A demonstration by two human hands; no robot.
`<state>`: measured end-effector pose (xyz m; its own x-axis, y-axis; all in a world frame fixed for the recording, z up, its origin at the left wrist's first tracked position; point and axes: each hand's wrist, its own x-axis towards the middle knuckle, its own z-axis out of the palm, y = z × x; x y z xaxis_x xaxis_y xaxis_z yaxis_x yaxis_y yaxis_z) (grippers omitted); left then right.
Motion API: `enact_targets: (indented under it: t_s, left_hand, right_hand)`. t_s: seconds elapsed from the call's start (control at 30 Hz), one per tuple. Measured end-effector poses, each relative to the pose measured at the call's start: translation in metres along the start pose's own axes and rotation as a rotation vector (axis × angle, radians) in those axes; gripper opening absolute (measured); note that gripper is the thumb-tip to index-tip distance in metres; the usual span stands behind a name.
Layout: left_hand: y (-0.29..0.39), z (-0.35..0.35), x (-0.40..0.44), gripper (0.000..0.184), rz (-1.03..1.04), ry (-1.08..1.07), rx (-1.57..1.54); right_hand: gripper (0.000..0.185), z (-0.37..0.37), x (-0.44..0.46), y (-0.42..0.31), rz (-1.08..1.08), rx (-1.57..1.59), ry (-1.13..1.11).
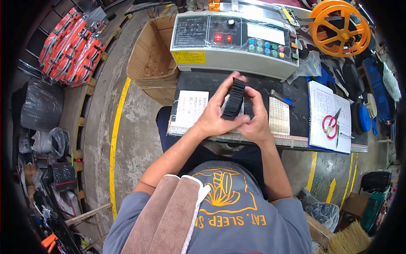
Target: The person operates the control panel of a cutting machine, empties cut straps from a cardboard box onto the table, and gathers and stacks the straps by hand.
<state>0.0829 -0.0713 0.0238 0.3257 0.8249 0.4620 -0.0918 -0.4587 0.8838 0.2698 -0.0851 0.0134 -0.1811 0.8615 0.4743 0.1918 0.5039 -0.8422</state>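
Note:
A stack of black webbing strips [234,99], ridged along its visible face, is held tilted above the front of the black work table [198,80]. My left hand [214,111] wraps it from the left, with fingers behind and the thumb across its lower end. On the other side, my right hand [256,120] curls round the stack, its fingertips by the upper right edge and its thumb near the left thumb. Below the hands lie a handwritten sheet [191,109] on the left and a smaller written paper [279,116] on the right.
Behind the hands stands a control-panel machine [234,42] with lit red displays. An orange reel [339,29] is at its right. Scissors [330,126] rest on an open notebook [323,106]; blue-handled snips [282,98] lie nearby. A cardboard box [154,59] stands left of the table.

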Motion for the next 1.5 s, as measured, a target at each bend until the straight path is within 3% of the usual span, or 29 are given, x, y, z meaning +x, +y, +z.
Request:
enact_targets:
  t_s: [0.1,0.2,0.3,0.4,0.5,0.53,0.6,0.8,0.83,0.93,0.97,1.07,1.17,1.27,1.37,1.4,1.47,1.5]
  left_hand:
    - [0.007,0.002,0.005,0.102,-0.119,0.001,0.064]
    - [0.007,0.006,0.005,0.093,-0.147,0.023,0.09]
    - [0.0,0.006,0.003,0.091,-0.332,0.037,-0.021]
    - [-0.004,0.005,-0.004,0.102,-0.368,0.028,-0.22]
    - [-0.011,-0.027,-0.012,0.118,0.007,0.017,-0.014]
    - [-0.01,-0.033,-0.015,0.13,-0.097,0.095,-0.182]
    - [-0.002,-0.059,-0.019,0.131,-0.139,0.185,-0.111]
    - [0.023,-0.064,-0.016,0.132,0.064,-0.308,0.9]
    - [0.027,-0.054,-0.01,0.122,0.112,-0.292,0.979]
    - [0.014,-0.047,0.0,0.103,0.064,-0.417,1.071]
    - [0.014,-0.048,0.004,0.086,0.11,-0.414,1.058]
    - [0.005,-0.049,0.007,0.084,0.08,-0.491,1.113]
    - [0.01,-0.043,0.008,0.082,0.15,-0.402,1.14]
    - [0.023,-0.045,0.012,0.078,0.198,-0.3,1.031]
    - [0.033,-0.061,0.019,0.077,0.029,-0.238,0.684]
    - [0.022,-0.066,0.021,0.071,-0.11,-0.151,0.452]
    - [0.012,-0.081,0.033,0.077,-0.493,-0.121,-0.045]
    - [0.012,-0.084,0.039,0.085,-0.677,-0.239,-0.123]
  right_hand:
    - [0.079,0.007,-0.002,0.0,0.005,0.01,0.021]
    - [0.079,0.01,-0.006,0.006,0.116,0.07,0.01]
    - [0.078,0.013,-0.01,0.01,0.177,-0.076,0.004]
    - [0.077,0.005,-0.004,-0.004,0.061,-0.237,-0.006]
    - [0.073,-0.013,0.01,-0.028,-0.037,-0.437,-0.062]
    - [0.073,-0.019,0.012,-0.033,-0.042,-0.522,-0.101]
    - [0.071,-0.022,0.007,-0.015,-0.07,-0.601,-0.143]
    - [0.072,-0.024,0.005,0.004,-0.138,-0.603,-0.238]
    - [0.072,-0.025,0.007,0.001,-0.186,-0.609,-0.236]
    - [0.074,-0.027,0.007,-0.004,-0.26,-0.638,-0.229]
    - [0.075,-0.028,0.007,-0.005,-0.272,-0.652,-0.223]
    - [0.074,-0.036,0.002,-0.003,-0.153,-0.647,-0.228]
    - [0.076,-0.042,0.005,0.001,-0.247,-0.601,-0.173]
    - [0.078,-0.044,0.01,-0.004,-0.359,-0.656,-0.155]
    - [0.08,-0.047,0.01,-0.005,-0.44,-0.674,-0.161]
    - [0.078,-0.048,0.011,-0.007,-0.488,-0.696,-0.159]
    - [0.075,-0.051,0.013,-0.015,-0.582,-0.741,-0.154]
    - [0.071,-0.052,0.012,-0.016,-0.624,-0.757,-0.149]
